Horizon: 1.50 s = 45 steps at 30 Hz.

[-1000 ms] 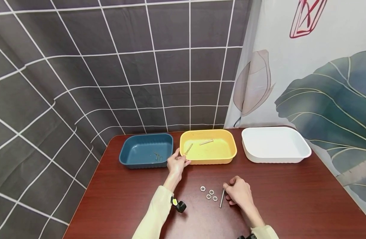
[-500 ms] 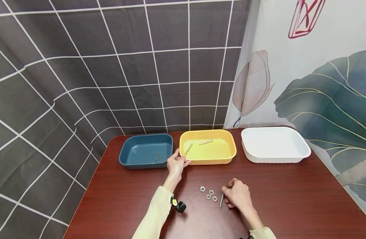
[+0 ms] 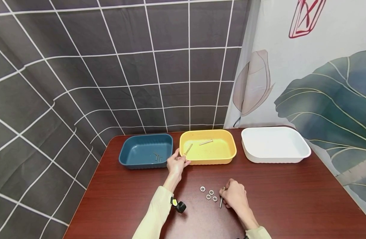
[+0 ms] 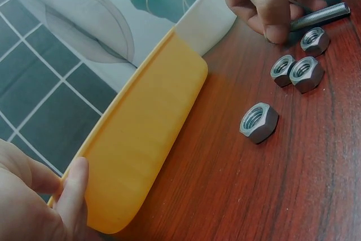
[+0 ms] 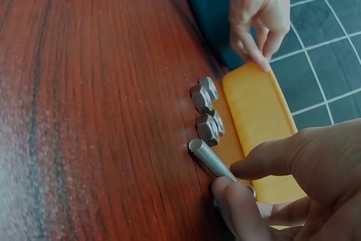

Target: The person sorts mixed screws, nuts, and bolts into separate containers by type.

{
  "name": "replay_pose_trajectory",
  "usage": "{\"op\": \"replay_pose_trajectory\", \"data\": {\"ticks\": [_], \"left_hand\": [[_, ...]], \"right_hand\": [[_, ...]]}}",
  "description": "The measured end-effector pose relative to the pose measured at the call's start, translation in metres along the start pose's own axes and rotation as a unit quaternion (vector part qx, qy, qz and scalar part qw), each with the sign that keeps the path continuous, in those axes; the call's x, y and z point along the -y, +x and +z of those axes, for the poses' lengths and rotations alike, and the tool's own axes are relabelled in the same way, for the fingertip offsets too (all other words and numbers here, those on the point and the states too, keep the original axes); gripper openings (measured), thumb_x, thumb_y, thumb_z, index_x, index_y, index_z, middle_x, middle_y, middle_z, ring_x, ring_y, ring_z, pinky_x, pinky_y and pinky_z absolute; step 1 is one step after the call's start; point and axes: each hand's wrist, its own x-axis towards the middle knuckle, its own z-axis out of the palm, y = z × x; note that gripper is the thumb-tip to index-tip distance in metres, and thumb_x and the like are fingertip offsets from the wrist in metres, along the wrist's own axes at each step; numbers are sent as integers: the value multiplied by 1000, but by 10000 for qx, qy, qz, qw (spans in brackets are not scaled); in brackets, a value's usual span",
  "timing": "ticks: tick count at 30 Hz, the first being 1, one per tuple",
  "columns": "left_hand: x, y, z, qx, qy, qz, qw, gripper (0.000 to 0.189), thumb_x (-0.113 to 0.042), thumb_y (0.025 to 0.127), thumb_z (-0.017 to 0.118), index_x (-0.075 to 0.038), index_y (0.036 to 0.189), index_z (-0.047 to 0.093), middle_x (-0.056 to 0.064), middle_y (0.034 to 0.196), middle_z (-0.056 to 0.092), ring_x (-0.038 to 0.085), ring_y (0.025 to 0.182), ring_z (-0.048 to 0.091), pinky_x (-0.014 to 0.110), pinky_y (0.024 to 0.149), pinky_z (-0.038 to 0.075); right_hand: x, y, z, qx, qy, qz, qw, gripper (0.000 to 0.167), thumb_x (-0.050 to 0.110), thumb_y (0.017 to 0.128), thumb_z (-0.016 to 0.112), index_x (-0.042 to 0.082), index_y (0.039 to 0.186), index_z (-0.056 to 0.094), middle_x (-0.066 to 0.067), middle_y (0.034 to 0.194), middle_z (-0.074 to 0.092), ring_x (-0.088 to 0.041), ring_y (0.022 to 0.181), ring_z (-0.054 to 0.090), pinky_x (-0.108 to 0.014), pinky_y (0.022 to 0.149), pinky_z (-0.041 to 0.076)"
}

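Observation:
My left hand [image 3: 176, 163] pinches the near left corner of the yellow tray [image 3: 209, 162], thumb outside the rim. Two bolts lie in that tray, one silvery bolt [image 3: 206, 142] towards the back and another bolt [image 3: 188, 148] by my left fingers. On the table, my right hand [image 3: 236, 196] holds a thick threaded bolt [image 5: 208, 157] between thumb and fingers; its threaded end sticks out towards me. Just left of it sit several steel hex nuts [image 3: 211, 192], also large in the left wrist view, where the nearest nut [image 4: 259, 122] lies apart from the others.
A dark blue tray [image 3: 132, 164] with several small screws [image 3: 158, 157] stands left of the yellow one. To the right is a white tray [image 3: 272, 159]. All three line the back of the red-brown wooden table [image 3: 126, 199], before a grid-patterned curtain [image 3: 171, 69].
My right hand has shifted slightly left and towards me along the bolt, covering more of it. My left hand, the trays and the nuts stay where they were.

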Motion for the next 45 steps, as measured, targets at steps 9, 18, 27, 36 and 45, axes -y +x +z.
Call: {"op": "replay_pose_trajectory", "data": {"ticks": [9, 18, 27, 36, 45], "left_hand": [[0, -1, 0, -5, -13, 0, 10000, 55, 15, 90, 57, 6, 144, 49, 9, 78, 51, 12, 59, 61, 32, 67, 65], [0, -1, 0, 12, -40, -7, 10000, 55, 15, 91, 57, 7, 144, 48, 9, 77, 51, 11, 59, 60, 33, 68, 65], [-1, -2, 0, 3, -13, 7, 10000, 55, 15, 90, 57, 6, 144, 49, 9, 78, 51, 11, 59, 61, 32, 68, 65], [0, 0, -1, 18, -83, -7, 10000, 55, 15, 90, 58, 6, 144, 49, 9, 77, 51, 11, 59, 60, 33, 69, 65], [0, 0, 0, -61, 24, -39, 10000, 56, 14, 89, 59, 3, 143, 51, 9, 78, 52, 11, 60, 62, 31, 68, 65]], "right_hand": [[-1, -1, -2, 0, -340, -242, 9991, 14, -2, 73, 64, 5, 74, 52, 1, 50, 52, -8, 35, 53, -28, 43, 54], [-1, -1, -4, 12, -401, -285, 9988, 15, 0, 71, 63, 7, 72, 51, 0, 56, 52, -9, 39, 54, -34, 49, 54], [5, 3, -16, 51, 181, -328, 9993, 9, 0, 72, 65, 3, 75, 57, 0, 54, 57, -11, 41, 58, -26, 40, 50], [30, 28, -38, -47, 757, -302, 9967, 7, 0, 80, 65, -3, 85, 64, -2, 58, 63, -18, 47, 63, -23, 43, 54], [50, 66, -53, -211, 1123, -529, 9920, 12, 1, 83, 63, -6, 92, 62, -4, 60, 65, -21, 50, 66, -26, 48, 59]]}}
